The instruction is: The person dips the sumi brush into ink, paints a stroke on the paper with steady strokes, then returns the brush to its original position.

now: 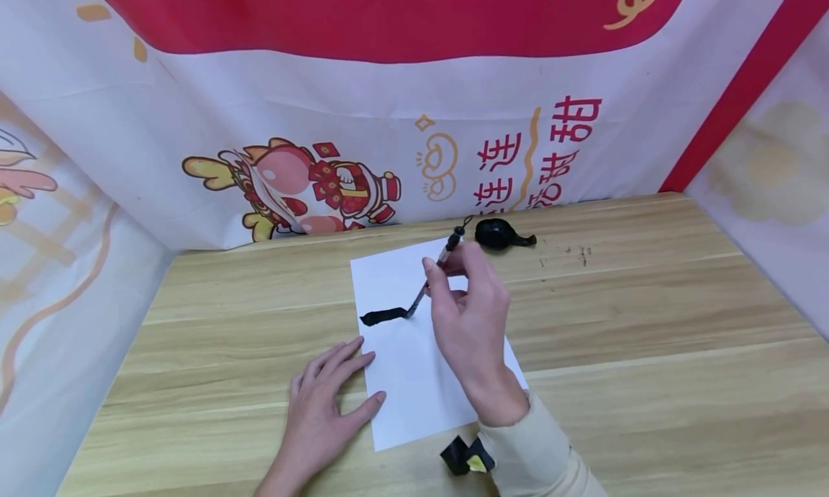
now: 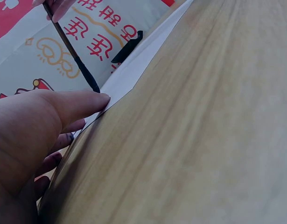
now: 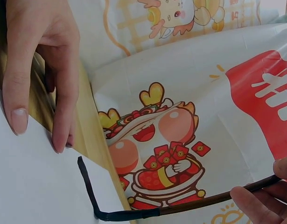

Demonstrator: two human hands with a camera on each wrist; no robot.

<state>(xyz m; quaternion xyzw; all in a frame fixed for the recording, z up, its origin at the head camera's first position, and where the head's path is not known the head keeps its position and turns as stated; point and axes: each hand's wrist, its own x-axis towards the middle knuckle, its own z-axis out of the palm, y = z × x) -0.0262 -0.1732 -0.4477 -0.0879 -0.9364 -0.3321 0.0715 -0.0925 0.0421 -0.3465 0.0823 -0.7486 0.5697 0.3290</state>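
right hand (image 1: pixel 476 317) has its grip pinching the brush (image 1: pixel 432 277), tip on the paper (image 1: pixel 421 382); left hand (image 1: pixel 324 403) lies flat, fingers wide, on its near-left edge.

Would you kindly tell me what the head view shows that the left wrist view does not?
Only the head view shows the black round ink dish, the whole right hand gripping the brush, and the thick black ink stroke. Only the left wrist view shows the left thumb tip close up at the paper's edge. Both show the thin dark calligraphy brush, white paper sheet and wooden table.
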